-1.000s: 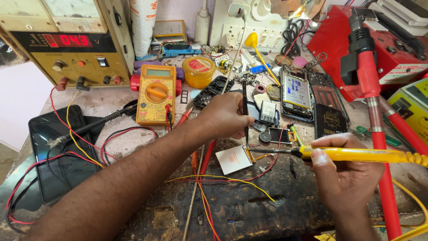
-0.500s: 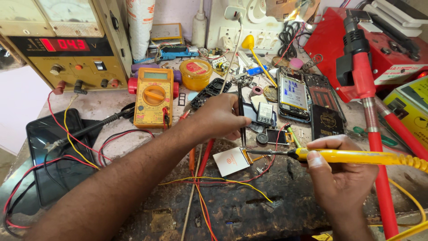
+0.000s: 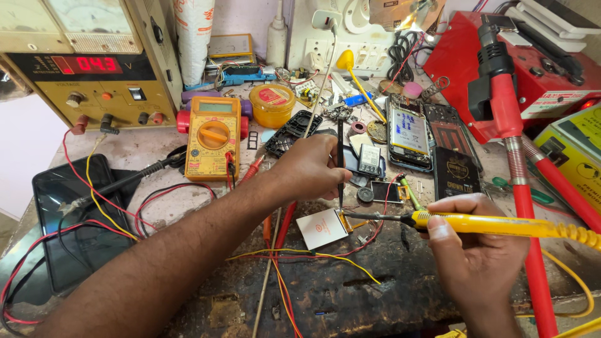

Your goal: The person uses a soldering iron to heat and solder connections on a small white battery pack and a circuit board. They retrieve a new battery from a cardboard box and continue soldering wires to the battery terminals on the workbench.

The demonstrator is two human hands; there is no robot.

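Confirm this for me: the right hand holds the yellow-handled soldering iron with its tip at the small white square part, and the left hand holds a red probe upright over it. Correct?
Not quite. In the head view the left hand holds a thin black tool upright, not a red probe. The rest stands: the right hand holds the yellow-handled soldering iron with its tip at the small white square part.

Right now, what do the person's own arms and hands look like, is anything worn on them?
Both are bare. The left hand comes in on a long forearm with no sleeve, glove, watch or bracelet in view, and no ring shows on its fingers. The right hand is also ungloved, with no ring visible; only its wrist shows at the bottom edge, with no sleeve or band on it.
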